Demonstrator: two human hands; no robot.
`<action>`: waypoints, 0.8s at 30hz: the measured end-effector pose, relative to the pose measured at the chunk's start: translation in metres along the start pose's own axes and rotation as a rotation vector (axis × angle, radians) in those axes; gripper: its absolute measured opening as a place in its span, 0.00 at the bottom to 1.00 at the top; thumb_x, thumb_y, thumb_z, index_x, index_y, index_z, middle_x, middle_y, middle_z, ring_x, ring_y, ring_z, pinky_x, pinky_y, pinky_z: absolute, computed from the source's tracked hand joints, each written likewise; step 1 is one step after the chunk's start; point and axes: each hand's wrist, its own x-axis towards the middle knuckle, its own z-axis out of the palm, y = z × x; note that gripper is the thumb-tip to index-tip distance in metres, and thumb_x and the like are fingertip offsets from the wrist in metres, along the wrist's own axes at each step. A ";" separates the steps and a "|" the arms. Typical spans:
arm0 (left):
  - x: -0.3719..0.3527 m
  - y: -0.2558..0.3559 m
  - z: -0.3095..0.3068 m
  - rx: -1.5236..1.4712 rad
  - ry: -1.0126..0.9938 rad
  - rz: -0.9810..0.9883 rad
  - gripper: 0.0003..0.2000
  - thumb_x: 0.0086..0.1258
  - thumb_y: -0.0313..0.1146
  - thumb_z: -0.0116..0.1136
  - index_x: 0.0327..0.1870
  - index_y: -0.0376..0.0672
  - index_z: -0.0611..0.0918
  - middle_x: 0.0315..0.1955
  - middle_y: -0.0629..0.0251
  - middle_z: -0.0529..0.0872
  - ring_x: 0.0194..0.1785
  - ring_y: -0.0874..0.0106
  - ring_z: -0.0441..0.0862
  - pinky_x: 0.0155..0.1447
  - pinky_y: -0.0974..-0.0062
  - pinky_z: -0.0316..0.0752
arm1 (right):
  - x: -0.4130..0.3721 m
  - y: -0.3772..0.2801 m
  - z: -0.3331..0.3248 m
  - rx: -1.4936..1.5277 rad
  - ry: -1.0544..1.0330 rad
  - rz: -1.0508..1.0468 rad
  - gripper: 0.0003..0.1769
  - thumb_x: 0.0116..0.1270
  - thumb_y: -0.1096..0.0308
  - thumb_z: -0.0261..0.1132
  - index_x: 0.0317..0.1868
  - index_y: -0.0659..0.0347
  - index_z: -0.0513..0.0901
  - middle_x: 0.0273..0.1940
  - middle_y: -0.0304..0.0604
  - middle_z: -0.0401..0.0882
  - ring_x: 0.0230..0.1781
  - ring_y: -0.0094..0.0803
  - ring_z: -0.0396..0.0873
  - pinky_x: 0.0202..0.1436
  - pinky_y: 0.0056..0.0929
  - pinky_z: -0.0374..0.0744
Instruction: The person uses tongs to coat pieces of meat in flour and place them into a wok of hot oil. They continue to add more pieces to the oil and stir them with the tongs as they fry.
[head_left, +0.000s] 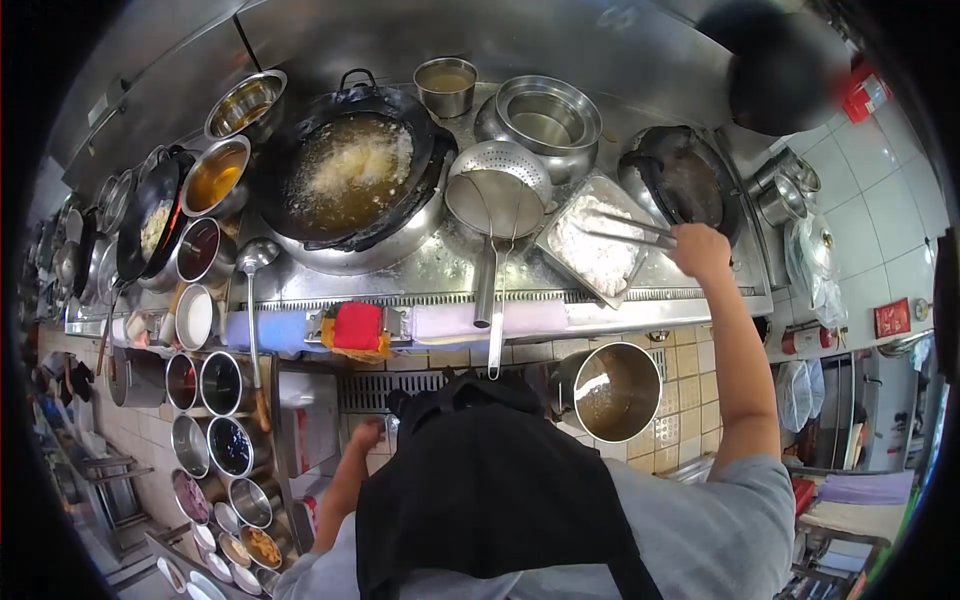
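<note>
My right hand (700, 252) is closed around long metal tongs (635, 228), whose tips reach over a square metal tray (622, 298) of white floury pieces (598, 245). My left hand (367, 432) hangs low beside my body, below the counter edge; its fingers are too small and blurred to read. Left of the tray, a perforated ladle (518, 165) and a wire strainer (482, 205) lie with handles toward me. Farther left, pale food (362, 165) bubbles in oil in a large black wok (290, 215).
Metal pots (545, 115) and an oil bowl (217, 177) stand along the stove. A dark wok (690, 185) is at the right. Folded cloths (490, 319) line the front edge. A large pot (618, 392) stands below, and containers (231, 447) stand at lower left.
</note>
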 end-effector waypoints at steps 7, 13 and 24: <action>0.037 0.093 -0.023 -0.024 0.148 0.139 0.16 0.63 0.34 0.53 0.50 0.38 0.78 0.38 0.61 0.83 0.37 0.72 0.81 0.38 0.73 0.76 | 0.014 -0.011 0.072 -0.057 -0.009 0.031 0.10 0.57 0.67 0.55 0.33 0.57 0.84 0.33 0.48 0.83 0.35 0.43 0.83 0.38 0.39 0.80; 0.012 0.140 -0.027 -0.083 0.146 0.223 0.15 0.64 0.33 0.53 0.50 0.38 0.77 0.35 0.64 0.83 0.35 0.72 0.80 0.40 0.72 0.76 | -0.025 0.024 -0.006 0.285 0.073 0.309 0.21 0.52 0.59 0.67 0.49 0.49 0.81 0.42 0.47 0.81 0.46 0.46 0.78 0.48 0.41 0.76; -0.056 0.056 -0.025 -0.056 0.204 -0.211 0.18 0.62 0.38 0.54 0.51 0.39 0.79 0.41 0.58 0.84 0.36 0.67 0.84 0.41 0.71 0.78 | 0.024 -0.124 -0.012 0.688 0.152 -0.190 0.21 0.55 0.55 0.66 0.50 0.46 0.81 0.46 0.44 0.80 0.44 0.43 0.79 0.49 0.38 0.75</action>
